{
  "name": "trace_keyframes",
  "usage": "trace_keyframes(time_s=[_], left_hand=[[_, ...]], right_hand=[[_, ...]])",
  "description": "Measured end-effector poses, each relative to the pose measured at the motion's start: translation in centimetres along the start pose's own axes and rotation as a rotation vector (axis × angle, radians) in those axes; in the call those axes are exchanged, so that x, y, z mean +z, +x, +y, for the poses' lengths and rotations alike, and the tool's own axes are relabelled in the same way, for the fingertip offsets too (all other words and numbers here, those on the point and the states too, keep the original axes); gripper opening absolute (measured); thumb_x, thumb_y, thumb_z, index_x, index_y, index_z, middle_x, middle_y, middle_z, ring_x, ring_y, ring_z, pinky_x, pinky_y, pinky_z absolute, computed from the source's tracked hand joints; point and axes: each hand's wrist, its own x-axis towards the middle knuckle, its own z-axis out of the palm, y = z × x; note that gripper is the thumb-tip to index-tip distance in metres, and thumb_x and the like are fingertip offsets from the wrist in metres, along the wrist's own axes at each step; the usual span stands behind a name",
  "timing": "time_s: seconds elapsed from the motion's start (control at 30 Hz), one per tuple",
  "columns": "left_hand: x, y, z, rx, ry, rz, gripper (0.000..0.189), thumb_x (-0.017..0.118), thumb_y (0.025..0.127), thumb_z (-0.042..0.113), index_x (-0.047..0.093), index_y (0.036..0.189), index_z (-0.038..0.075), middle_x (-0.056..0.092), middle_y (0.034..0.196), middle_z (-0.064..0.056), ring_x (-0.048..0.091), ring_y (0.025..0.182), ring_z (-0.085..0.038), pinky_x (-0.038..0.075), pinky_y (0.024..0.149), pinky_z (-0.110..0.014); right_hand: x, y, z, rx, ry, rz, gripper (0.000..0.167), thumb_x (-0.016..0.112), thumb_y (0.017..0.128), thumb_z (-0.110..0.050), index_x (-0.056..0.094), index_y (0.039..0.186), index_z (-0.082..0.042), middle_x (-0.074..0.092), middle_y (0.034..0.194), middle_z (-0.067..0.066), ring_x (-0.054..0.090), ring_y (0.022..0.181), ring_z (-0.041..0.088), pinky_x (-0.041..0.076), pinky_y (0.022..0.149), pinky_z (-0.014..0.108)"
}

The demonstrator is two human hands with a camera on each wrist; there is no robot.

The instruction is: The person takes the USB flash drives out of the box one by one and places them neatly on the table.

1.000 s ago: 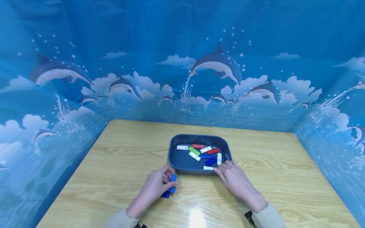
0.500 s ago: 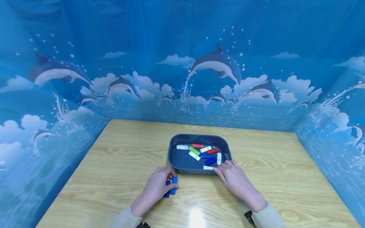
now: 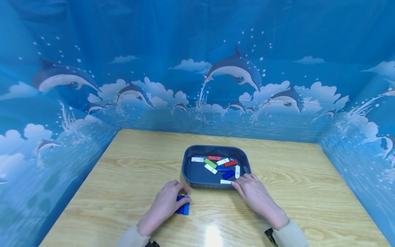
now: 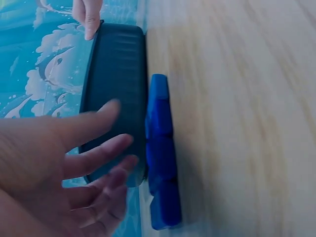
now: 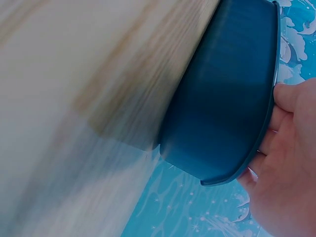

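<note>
Several blue USB sticks (image 3: 182,208) lie side by side on the table, in front of the tray's left corner. My left hand (image 3: 166,199) is just over them, partly covering them in the head view. In the left wrist view its loosely bent fingers (image 4: 98,155) stand apart from the row of blue sticks (image 4: 162,158). At the front right corner of the dark tray (image 3: 203,184), my right hand (image 3: 254,192) has its curled fingers over the rim. A white USB stick (image 3: 225,181) shows beside its thumb; whether the hand pinches it is hidden.
Inside the tray lie several other USB sticks: white (image 3: 197,160), green (image 3: 210,163), red (image 3: 230,163) and blue (image 3: 228,174). The wooden table (image 3: 148,157) extends around the tray, and a blue dolphin curtain (image 3: 185,68) hangs at the back and sides.
The light blue stick has come down from my left hand's pinch to lie against the darker blue ones. The left fingers have let go. My right hand has stayed put.
</note>
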Motion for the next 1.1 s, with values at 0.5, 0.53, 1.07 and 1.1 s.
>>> trace_keyframes(time_s=[0.5, 0.53, 1.07, 1.1], left_hand=[[-1.0, 2.3, 1.4, -0.016, -0.127, 0.159, 0.007, 0.070, 0.097, 0.023, 0.070, 0.092, 0.018, 0.061, 0.077, 0.012, 0.054, 0.067, -0.001, 0.048, 0.059, -0.017], [-1.1, 2.5, 1.5, -0.018, -0.130, 0.155, 0.007, 0.070, 0.097, 0.024, 0.070, 0.093, 0.018, 0.061, 0.077, 0.012, 0.054, 0.066, -0.001, 0.047, 0.059, -0.017], [-1.0, 9.3, 2.8, -0.020, -0.078, 0.134, 0.014, 0.066, 0.099, 0.013, 0.070, 0.111, 0.008, 0.071, 0.103, -0.006, 0.067, 0.090, -0.018, 0.058, 0.077, -0.032], [-0.9, 9.7, 2.8, -0.022, -0.054, 0.121, 0.015, 0.065, 0.099, 0.014, 0.070, 0.113, 0.008, 0.071, 0.106, -0.007, 0.068, 0.093, -0.019, 0.058, 0.079, -0.034]], right_hand=[[-0.1, 0.0, 0.0, 0.017, 0.008, -0.009, 0.024, 0.058, 0.103, -0.027, 0.076, 0.093, -0.015, 0.072, 0.086, -0.004, 0.062, 0.088, 0.015, 0.048, 0.093, 0.043], [-0.1, 0.0, 0.0, 0.018, 0.010, -0.010, 0.024, 0.058, 0.104, -0.027, 0.076, 0.092, -0.015, 0.072, 0.085, -0.005, 0.061, 0.088, 0.015, 0.047, 0.093, 0.042], [0.0, -0.1, 0.0, 0.038, 0.035, -0.032, 0.026, 0.057, 0.104, -0.029, 0.077, 0.100, -0.012, 0.075, 0.096, 0.003, 0.066, 0.106, 0.027, 0.043, 0.107, 0.053], [0.0, -0.1, 0.0, 0.037, 0.036, -0.031, 0.026, 0.057, 0.104, -0.029, 0.077, 0.101, -0.012, 0.075, 0.097, 0.003, 0.066, 0.107, 0.027, 0.043, 0.107, 0.053]])
